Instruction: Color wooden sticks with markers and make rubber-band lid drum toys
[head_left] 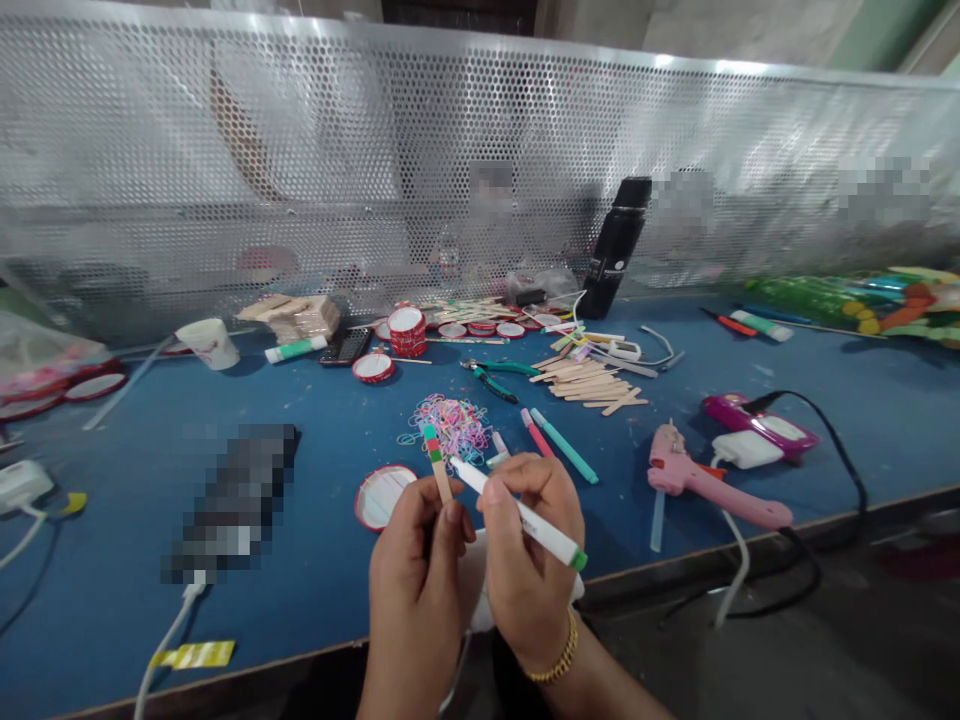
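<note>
My left hand pinches a wooden craft stick upright near its lower end. Bands of teal, red and green colour the stick's upper part, and bare wood shows below them. In my right hand is a white marker with a green end, gripped like a pen. Its tip is close to the stick's right side; whether they touch I cannot tell. Just beyond lies a heap of coloured rubber bands. A pink marker and a teal marker rest to its right.
A red-rimmed round lid lies left of my hands. Further back are pliers, loose craft sticks and a black bottle by the perforated metal screen. At right sits a pink glue gun; at left, a phone with a cable.
</note>
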